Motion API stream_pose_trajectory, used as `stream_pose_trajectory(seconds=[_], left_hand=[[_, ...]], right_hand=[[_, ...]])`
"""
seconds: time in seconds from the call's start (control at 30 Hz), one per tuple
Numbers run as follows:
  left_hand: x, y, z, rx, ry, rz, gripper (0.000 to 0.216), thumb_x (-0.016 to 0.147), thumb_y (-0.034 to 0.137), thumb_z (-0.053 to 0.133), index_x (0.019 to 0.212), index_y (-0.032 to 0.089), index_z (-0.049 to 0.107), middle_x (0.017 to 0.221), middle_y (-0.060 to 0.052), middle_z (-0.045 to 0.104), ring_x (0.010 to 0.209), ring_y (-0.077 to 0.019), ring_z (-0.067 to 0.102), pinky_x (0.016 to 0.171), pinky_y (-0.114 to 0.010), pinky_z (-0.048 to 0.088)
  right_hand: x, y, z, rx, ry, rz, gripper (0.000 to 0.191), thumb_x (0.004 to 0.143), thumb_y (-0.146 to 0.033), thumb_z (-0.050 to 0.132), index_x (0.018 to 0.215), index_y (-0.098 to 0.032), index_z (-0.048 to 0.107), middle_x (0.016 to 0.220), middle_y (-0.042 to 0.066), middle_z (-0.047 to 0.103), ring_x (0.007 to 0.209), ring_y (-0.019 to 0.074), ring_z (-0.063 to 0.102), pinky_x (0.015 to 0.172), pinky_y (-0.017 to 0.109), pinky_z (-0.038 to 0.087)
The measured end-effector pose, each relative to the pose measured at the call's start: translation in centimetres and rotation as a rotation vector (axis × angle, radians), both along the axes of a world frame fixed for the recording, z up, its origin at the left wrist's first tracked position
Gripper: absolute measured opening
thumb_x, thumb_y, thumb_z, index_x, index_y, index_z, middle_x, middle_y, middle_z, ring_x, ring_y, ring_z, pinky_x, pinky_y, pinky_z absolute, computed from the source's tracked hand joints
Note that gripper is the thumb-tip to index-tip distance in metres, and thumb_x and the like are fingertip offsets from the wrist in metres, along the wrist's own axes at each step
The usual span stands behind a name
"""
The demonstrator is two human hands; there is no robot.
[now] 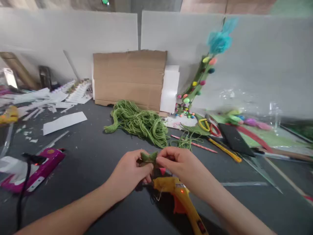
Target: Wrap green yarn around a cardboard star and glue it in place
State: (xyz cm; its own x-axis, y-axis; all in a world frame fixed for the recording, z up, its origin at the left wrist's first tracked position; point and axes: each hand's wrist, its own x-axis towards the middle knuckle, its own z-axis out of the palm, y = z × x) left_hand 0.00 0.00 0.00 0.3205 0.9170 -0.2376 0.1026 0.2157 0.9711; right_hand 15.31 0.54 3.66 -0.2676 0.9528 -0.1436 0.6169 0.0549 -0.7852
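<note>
Both my hands meet over the dark table, pinching a small green felt piece between them. My left hand grips its left end with closed fingers. My right hand pinches its right end, fingers curled. Directly beneath them a yellow glue gun lies on the table, nozzle toward my left hand, a small red light showing on its body. A pile of green yarn lies just beyond my hands.
A magenta glue gun with a black cord lies at the left. Cardboard leans on the back wall. Paper scraps lie far left. At right are a pompom-decorated stem, scissors, a yellow cutter and a black pad.
</note>
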Motion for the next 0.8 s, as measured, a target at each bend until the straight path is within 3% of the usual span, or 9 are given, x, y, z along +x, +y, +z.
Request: stream_pose_trajectory(seconds=[0.13,0.33,0.47,0.63,0.8], left_hand=[[-0.1,0.1,0.4,-0.005,-0.058,0.07,0.009,0.075,0.018,0.056,0.067,0.015,0.053,0.047,0.003,0.057,0.044,-0.0091,0.052,0.049,-0.021,0.043],[-0.2,0.0,0.1,-0.093,-0.34,0.134,0.006,0.072,0.014,0.059,0.068,0.013,0.055,0.052,0.002,0.058,0.047,-0.0085,0.053,0.048,-0.019,0.043],[-0.5,0.1,-0.2,-0.176,-0.485,0.154,0.009,0.074,0.013,0.06,0.066,0.012,0.056,0.051,0.001,0.058,0.046,-0.0062,0.052,0.047,-0.016,0.041],[-0.6,0.2,0.2,-0.258,-0.639,0.17,0.005,0.075,0.011,0.06,0.07,0.01,0.061,0.057,0.0,0.06,0.049,-0.0054,0.055,0.05,-0.014,0.043],[-0.7,0.2,0.3,-0.298,-0.698,0.19,0.001,0.073,0.009,0.061,0.073,0.01,0.06,0.061,-0.001,0.061,0.049,-0.0059,0.054,0.05,-0.016,0.043]], right_hand=[[-0.2,-1.1,-0.3,0.18,-0.091,0.02,0.015,0.08,-0.019,0.051,0.068,-0.018,0.06,0.058,-0.003,0.058,0.052,0.0106,0.05,0.048,0.02,0.033],[-0.5,-2.4,-1.6,0.747,-0.346,0.193,0.023,0.087,-0.017,0.041,0.073,-0.016,0.059,0.062,0.001,0.055,0.053,0.0129,0.049,0.051,0.024,0.031],[-0.5,-2.4,-2.0,0.883,-0.407,0.225,0.028,0.088,-0.015,0.039,0.067,-0.016,0.057,0.057,0.0,0.05,0.049,0.0123,0.044,0.048,0.025,0.028],[-0.5,-2.0,-2.0,0.755,-0.275,0.155,0.026,0.087,-0.017,0.041,0.07,-0.016,0.06,0.058,-0.001,0.051,0.051,0.0117,0.045,0.05,0.023,0.03],[-0.5,-1.2,-1.2,0.281,0.05,0.066,0.02,0.085,-0.02,0.048,0.074,-0.019,0.064,0.067,-0.002,0.063,0.061,0.0118,0.055,0.056,0.02,0.039]])
